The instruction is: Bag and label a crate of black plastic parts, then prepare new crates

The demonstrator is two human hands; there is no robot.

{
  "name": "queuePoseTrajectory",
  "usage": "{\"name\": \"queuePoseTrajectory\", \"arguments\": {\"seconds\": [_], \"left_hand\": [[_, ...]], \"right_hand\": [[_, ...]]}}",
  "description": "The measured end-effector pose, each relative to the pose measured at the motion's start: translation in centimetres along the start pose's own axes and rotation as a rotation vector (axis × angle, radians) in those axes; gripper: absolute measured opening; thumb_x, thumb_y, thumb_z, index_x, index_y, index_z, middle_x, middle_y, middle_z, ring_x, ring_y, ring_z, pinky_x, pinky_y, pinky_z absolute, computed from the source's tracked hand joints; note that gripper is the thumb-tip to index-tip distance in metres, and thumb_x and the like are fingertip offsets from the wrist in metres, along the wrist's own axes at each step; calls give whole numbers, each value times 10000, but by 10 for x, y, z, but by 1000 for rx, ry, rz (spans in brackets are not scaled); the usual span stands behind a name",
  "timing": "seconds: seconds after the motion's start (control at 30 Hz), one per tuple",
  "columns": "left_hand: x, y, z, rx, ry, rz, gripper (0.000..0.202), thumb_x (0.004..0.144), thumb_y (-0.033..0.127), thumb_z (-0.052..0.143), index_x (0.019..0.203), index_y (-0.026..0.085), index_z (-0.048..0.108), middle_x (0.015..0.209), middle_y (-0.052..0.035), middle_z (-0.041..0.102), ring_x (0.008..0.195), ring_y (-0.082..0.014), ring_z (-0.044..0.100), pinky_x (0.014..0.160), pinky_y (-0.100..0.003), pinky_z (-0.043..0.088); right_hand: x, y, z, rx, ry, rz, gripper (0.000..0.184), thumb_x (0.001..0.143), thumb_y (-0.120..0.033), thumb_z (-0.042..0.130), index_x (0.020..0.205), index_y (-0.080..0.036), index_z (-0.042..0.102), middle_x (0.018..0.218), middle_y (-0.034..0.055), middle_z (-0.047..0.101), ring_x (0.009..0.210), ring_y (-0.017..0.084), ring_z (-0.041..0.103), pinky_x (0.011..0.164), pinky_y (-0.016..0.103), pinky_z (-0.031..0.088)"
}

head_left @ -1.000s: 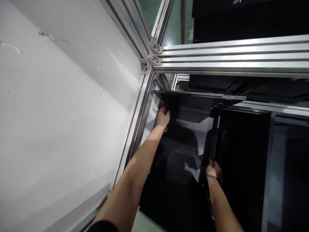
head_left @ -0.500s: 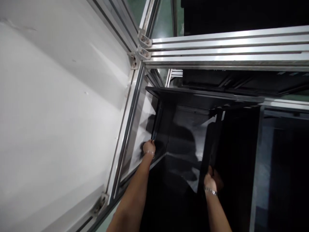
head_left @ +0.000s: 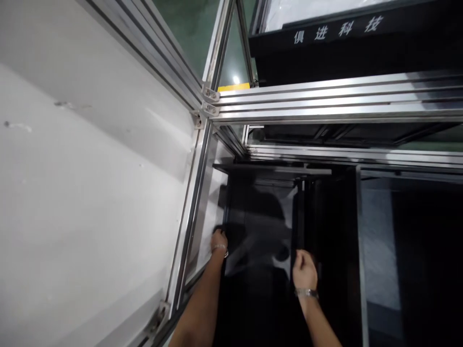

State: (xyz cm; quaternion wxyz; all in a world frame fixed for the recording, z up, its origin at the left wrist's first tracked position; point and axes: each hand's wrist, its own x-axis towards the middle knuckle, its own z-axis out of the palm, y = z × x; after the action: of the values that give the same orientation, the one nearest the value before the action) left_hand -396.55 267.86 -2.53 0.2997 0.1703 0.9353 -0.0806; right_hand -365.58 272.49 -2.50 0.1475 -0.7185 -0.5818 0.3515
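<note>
Between both hands lies a black open box [head_left: 253,212] with straight thin walls and a shiny inner face marked by shadows. My left hand [head_left: 219,239], with a bracelet at the wrist, is closed around the box's left edge, close to the white panel side. On the opposite side, my right hand [head_left: 305,271] is closed at the right edge, thumb and fingers pinching it. A metal band circles that wrist. The box's far end carries a flat dark lip [head_left: 267,169]. Its near part is lost in darkness.
A large white panel [head_left: 90,193] in an aluminium frame stands at left. An aluminium crossbar [head_left: 325,103] spans above the box. Right of the box is another black compartment with a pale rim [head_left: 362,250]. A black unit with white lettering [head_left: 338,33] stands behind.
The black box has levelled out, its far lip sitting lower in view and nearer the rear rail. Both hands moved with it, the right one slightly left. The view has shifted too.
</note>
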Motion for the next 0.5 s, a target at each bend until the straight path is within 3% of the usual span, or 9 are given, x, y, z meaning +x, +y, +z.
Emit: {"name": "queuePoseTrajectory", "arguments": {"seconds": [0.1, 0.2, 0.3, 0.37, 0.5], "left_hand": [[-15, 5, 4, -13, -43, 88, 318, 920, 307, 459, 1162, 130, 567, 1151, -111, 646, 1068, -199, 607, 946, -391, 448], [-55, 22, 9, -31, -96, 252, 380, 907, 251, 446, 1250, 100, 511, 1259, -149, 592, 1163, -198, 558, 989, -308, 406], [-116, 44, 11, -32, -229, 462, 349, 886, 264, 468, 1187, 121, 573, 1214, -125, 631, 1133, -179, 581, 969, -241, 406], [-161, 53, 6, -15, -328, 607, 328, 872, 287, 486, 1147, 152, 605, 1162, -98, 666, 1101, -171, 602, 951, -229, 416], [-236, 46, -6, 113, -502, 789, 322, 868, 392, 463, 1003, 204, 687, 979, -97, 729, 982, -250, 662, 876, -338, 471]], "right_hand": [[-23, -22, 0, 61, -14, -111, 516, 877, -539, 344, 924, -131, 655, 1100, 178, 602, 1029, 268, 573, 912, 451, 479], [-54, -51, -40, 145, -102, -234, 324, 910, -400, 409, 958, -185, 647, 1113, 117, 605, 1040, 212, 579, 935, 388, 483], [-78, -70, -110, 219, -182, -312, 221, 924, -276, 434, 1045, -223, 611, 1111, 73, 611, 1059, 173, 577, 930, 321, 486], [-83, -67, -164, 228, -140, -331, 214, 917, -239, 456, 1086, -241, 588, 1115, 52, 611, 1061, 158, 577, 924, 286, 483], [-76, -11, -272, 89, 130, -302, 209, 899, -248, 498, 1089, -244, 587, 1095, 41, 616, 1035, 162, 586, 938, 291, 466]]}}
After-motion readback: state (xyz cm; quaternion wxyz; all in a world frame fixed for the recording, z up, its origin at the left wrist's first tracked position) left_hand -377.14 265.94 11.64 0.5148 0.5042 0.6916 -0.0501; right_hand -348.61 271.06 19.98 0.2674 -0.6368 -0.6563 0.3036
